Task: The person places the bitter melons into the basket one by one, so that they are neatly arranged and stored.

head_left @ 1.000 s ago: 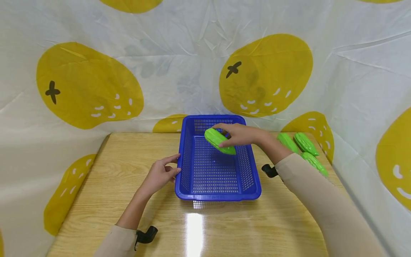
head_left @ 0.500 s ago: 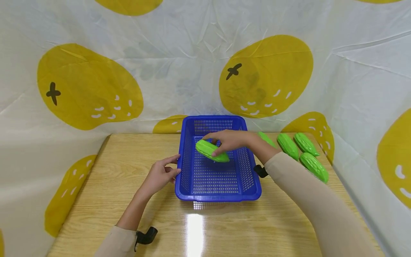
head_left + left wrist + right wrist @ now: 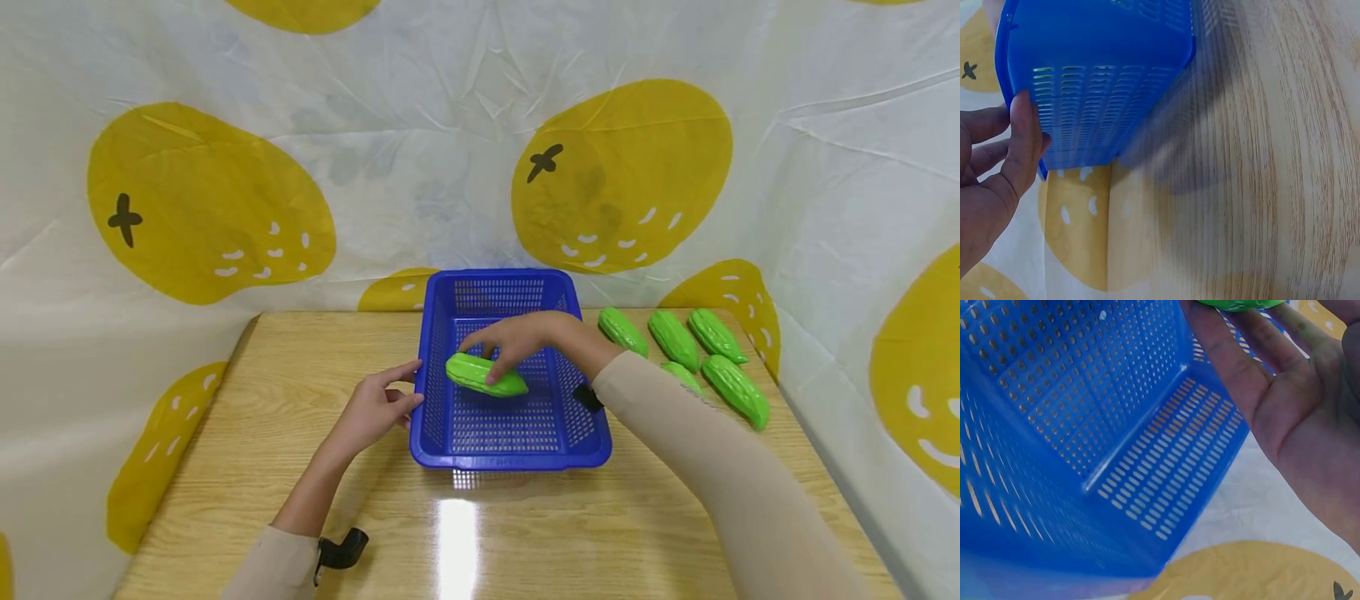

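Note:
A blue mesh plastic basket (image 3: 510, 461) stands on the wooden table. My left hand (image 3: 375, 406) holds its left rim; in the left wrist view the thumb (image 3: 1022, 134) lies on the outer side and the other fingers reach behind the rim. My right hand (image 3: 517, 337) grips a bright green, ridged bitter melon (image 3: 472, 373) from above, inside the basket and near its left wall. The melon lies nearly crosswise, its pointed end to the right. In the right wrist view only a sliver of the melon (image 3: 1235, 305) shows at the top edge, beyond the hand (image 3: 1297, 406).
Several more green bitter melons (image 3: 672, 340) lie on the table to the right of the basket, one partly hidden by the right sleeve (image 3: 675, 442). A white cloth with yellow fruit prints (image 3: 420, 183) hangs behind and beside the table (image 3: 300, 350).
My right hand has moved left and toward me with the bitter melon, which has turned more crosswise. More melons at the right are uncovered by the arm. The left hand stays on the rim.

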Demonstrator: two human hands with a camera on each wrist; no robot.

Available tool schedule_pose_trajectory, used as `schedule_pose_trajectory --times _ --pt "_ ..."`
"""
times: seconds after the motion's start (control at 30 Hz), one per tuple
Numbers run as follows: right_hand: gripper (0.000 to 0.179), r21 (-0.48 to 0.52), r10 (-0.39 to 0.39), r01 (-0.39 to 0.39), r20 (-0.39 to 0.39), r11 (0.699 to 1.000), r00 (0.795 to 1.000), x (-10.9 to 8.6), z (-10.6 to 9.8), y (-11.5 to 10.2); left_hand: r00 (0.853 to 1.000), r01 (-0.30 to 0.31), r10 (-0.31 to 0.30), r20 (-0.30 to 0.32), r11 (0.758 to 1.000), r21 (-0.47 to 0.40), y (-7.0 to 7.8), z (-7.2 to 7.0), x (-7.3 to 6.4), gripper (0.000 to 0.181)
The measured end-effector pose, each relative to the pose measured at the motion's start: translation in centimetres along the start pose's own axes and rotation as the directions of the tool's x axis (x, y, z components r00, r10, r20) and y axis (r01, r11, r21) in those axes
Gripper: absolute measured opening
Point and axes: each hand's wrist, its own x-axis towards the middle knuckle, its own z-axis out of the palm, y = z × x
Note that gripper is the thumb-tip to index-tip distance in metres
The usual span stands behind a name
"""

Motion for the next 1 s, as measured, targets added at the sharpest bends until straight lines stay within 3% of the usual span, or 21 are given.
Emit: schedule_pose_trajectory --times 0.3,1.0 --pt "0.071 0.006 -0.002 0.002 0.110 1.000 0.994 1.6 1.5 0.0 1.000 -0.001 0.001 0.011 1.000 -0.006 -0.1 -0.1 0.1 0.058" --pt "0.069 -0.013 -0.032 0.035 0.229 0.999 0.973 3.5 4.4 -0.2 1.000 -0.003 0.003 0.025 1.000 -0.017 -0.1 -0.3 0.0 0.058"
